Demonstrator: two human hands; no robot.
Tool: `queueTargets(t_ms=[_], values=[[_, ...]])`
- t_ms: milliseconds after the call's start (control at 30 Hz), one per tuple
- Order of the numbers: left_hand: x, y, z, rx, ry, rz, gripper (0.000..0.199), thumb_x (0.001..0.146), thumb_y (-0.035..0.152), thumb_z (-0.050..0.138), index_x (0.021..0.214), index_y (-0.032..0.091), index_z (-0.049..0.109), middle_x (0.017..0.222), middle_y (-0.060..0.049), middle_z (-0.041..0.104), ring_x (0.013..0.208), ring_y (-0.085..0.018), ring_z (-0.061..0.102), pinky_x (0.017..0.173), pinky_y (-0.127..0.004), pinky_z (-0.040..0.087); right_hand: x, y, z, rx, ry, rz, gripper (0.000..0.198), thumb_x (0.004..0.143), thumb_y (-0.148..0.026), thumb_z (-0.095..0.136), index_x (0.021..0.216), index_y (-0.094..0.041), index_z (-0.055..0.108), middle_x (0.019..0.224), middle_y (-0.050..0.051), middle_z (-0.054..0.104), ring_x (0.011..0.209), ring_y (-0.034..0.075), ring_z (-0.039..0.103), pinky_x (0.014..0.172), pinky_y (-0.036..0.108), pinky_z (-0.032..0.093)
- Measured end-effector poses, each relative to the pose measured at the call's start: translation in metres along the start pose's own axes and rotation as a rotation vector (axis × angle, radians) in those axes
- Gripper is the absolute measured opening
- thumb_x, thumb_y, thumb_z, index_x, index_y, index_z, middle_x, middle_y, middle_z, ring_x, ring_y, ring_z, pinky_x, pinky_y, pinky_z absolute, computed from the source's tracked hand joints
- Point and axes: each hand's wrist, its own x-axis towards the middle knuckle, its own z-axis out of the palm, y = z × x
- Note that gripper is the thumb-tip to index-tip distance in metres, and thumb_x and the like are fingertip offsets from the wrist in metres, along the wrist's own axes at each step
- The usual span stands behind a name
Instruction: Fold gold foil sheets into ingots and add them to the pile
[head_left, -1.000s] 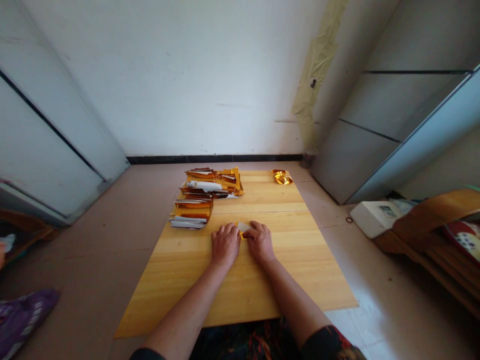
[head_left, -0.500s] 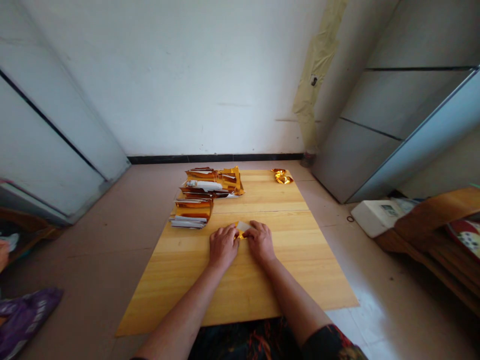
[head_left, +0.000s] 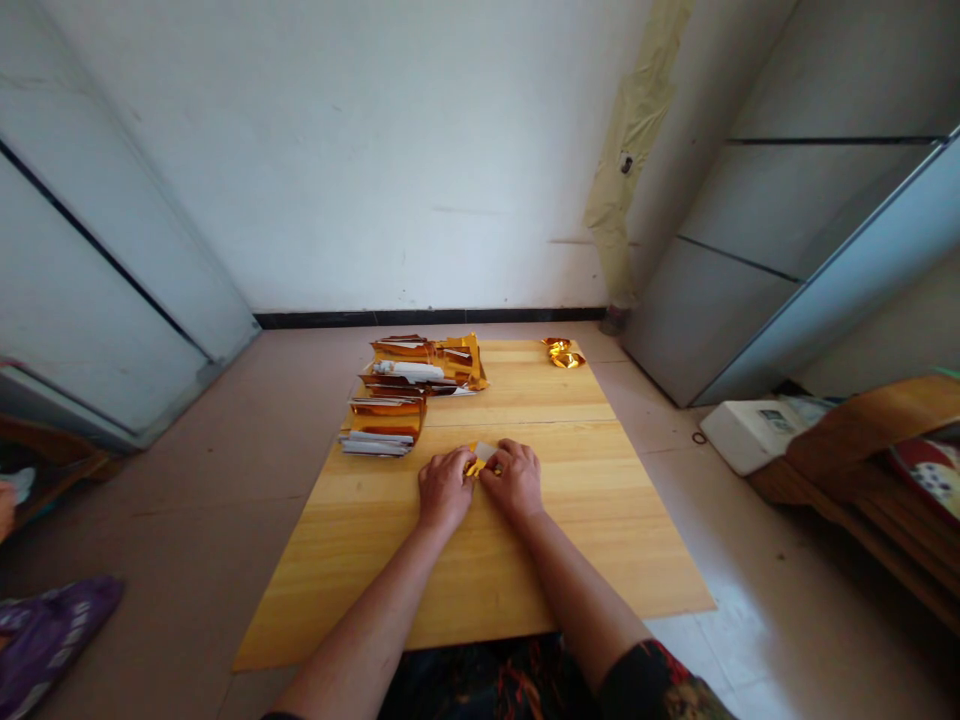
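Both my left hand (head_left: 447, 485) and my right hand (head_left: 514, 475) hold a small piece of gold foil paper (head_left: 485, 453) close over the middle of the table. Its pale back faces up at the far side, and crumpled gold shows between my fingertips. My fingers are bent and pinched on it, hiding much of its shape. Beyond my left hand lie stacks of gold foil sheets with white backs (head_left: 386, 410). A second bundle of foil sheets (head_left: 457, 362) lies behind them. At the far right corner sit folded gold foil pieces (head_left: 562, 353).
The wooden table (head_left: 592, 560) stands before a white wall (head_left: 420, 160). A grey cabinet (head_left: 720, 270) rises at the right, near a white box (head_left: 750, 435) on a wooden bench (head_left: 840, 470). A purple bag (head_left: 60, 635) lies on the floor at left.
My right hand has moved slightly left, closer to my left hand. More gold now shows between the fingers and less of the pale side of the paper.
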Motion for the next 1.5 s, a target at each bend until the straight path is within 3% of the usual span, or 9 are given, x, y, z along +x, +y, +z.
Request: queueTargets(t_ms=[100, 367, 567, 800, 1000, 1167, 1300, 1400, 1500], values=[[0.001, 0.001, 0.0, 0.008, 0.008, -0.017, 0.036, 0.077, 0.015, 0.056, 0.111, 0.028, 0.054, 0.111, -0.001, 0.065, 0.102, -0.021, 0.054, 0.086, -0.035, 0.036, 0.001, -0.006, 0.001, -0.027, 0.019, 0.012, 0.007, 0.072, -0.031, 0.066, 0.071, -0.023, 0.066, 0.107, 0.003, 0.061, 0.098, 0.021, 0.048, 0.088, 0.034, 0.032], [0.002, 0.003, -0.002, 0.026, -0.005, -0.052, 0.041, 0.075, 0.014, 0.058, 0.114, 0.027, 0.052, 0.107, -0.002, 0.065, 0.1, -0.02, 0.055, 0.084, -0.032, 0.037, 0.008, 0.0, -0.001, -0.097, -0.009, 0.047, 0.007, 0.076, -0.02, 0.058, 0.072, -0.021, 0.063, 0.104, 0.004, 0.062, 0.093, 0.02, 0.048, 0.08, 0.032, 0.032], [0.002, 0.002, -0.001, 0.016, 0.021, -0.035, 0.041, 0.074, 0.013, 0.057, 0.113, 0.026, 0.053, 0.106, -0.002, 0.066, 0.098, -0.02, 0.055, 0.083, -0.033, 0.037, 0.008, -0.004, -0.002, -0.152, -0.026, 0.009, 0.015, 0.073, -0.036, 0.066, 0.075, -0.021, 0.062, 0.096, 0.004, 0.06, 0.091, 0.02, 0.047, 0.079, 0.032, 0.03], [0.002, 0.001, -0.001, 0.027, 0.009, -0.037, 0.04, 0.075, 0.014, 0.057, 0.113, 0.027, 0.052, 0.106, -0.002, 0.066, 0.099, -0.02, 0.054, 0.083, -0.032, 0.037, 0.014, 0.0, -0.002, -0.167, 0.004, 0.059, 0.012, 0.077, -0.029, 0.062, 0.069, -0.02, 0.06, 0.093, 0.003, 0.061, 0.087, 0.018, 0.048, 0.075, 0.031, 0.029], [0.002, 0.003, -0.002, 0.033, 0.003, -0.042, 0.038, 0.076, 0.016, 0.058, 0.112, 0.026, 0.053, 0.105, -0.003, 0.066, 0.099, -0.02, 0.055, 0.085, -0.033, 0.037, 0.006, -0.001, -0.008, -0.136, -0.007, -0.013, 0.022, 0.073, -0.042, 0.066, 0.075, -0.021, 0.06, 0.094, 0.004, 0.06, 0.089, 0.02, 0.048, 0.079, 0.031, 0.03], [0.0, 0.004, -0.003, 0.032, 0.003, -0.018, 0.036, 0.076, 0.013, 0.056, 0.109, 0.028, 0.055, 0.107, -0.001, 0.066, 0.099, -0.02, 0.054, 0.085, -0.032, 0.036, 0.006, 0.005, -0.009, -0.113, -0.031, -0.021, 0.014, 0.075, -0.027, 0.062, 0.088, -0.022, 0.062, 0.096, 0.003, 0.061, 0.091, 0.019, 0.049, 0.081, 0.031, 0.032], [0.0, 0.005, -0.003, 0.026, 0.02, 0.05, 0.029, 0.075, 0.009, 0.054, 0.097, 0.028, 0.06, 0.109, 0.0, 0.066, 0.098, -0.019, 0.054, 0.085, -0.034, 0.036, 0.01, 0.018, -0.01, -0.052, -0.057, -0.128, 0.027, 0.077, -0.019, 0.059, 0.103, -0.026, 0.064, 0.115, 0.003, 0.059, 0.1, 0.018, 0.051, 0.087, 0.031, 0.033], [0.002, 0.004, -0.003, 0.023, 0.014, 0.112, 0.023, 0.076, 0.009, 0.052, 0.085, 0.027, 0.063, 0.12, 0.002, 0.062, 0.104, -0.019, 0.054, 0.088, -0.037, 0.035, 0.009, 0.023, -0.012, -0.045, -0.095, -0.269, 0.018, 0.082, -0.019, 0.057, 0.093, -0.027, 0.068, 0.122, 0.002, 0.057, 0.103, 0.018, 0.051, 0.089, 0.031, 0.033], [0.007, 0.002, -0.004, 0.014, -0.011, 0.156, 0.023, 0.078, 0.01, 0.051, 0.085, 0.027, 0.063, 0.125, 0.002, 0.059, 0.107, -0.019, 0.054, 0.093, -0.039, 0.033, 0.006, 0.024, -0.013, -0.068, -0.115, -0.376, 0.016, 0.085, -0.021, 0.056, 0.086, -0.028, 0.07, 0.116, 0.002, 0.061, 0.102, 0.017, 0.052, 0.088, 0.031, 0.034]])
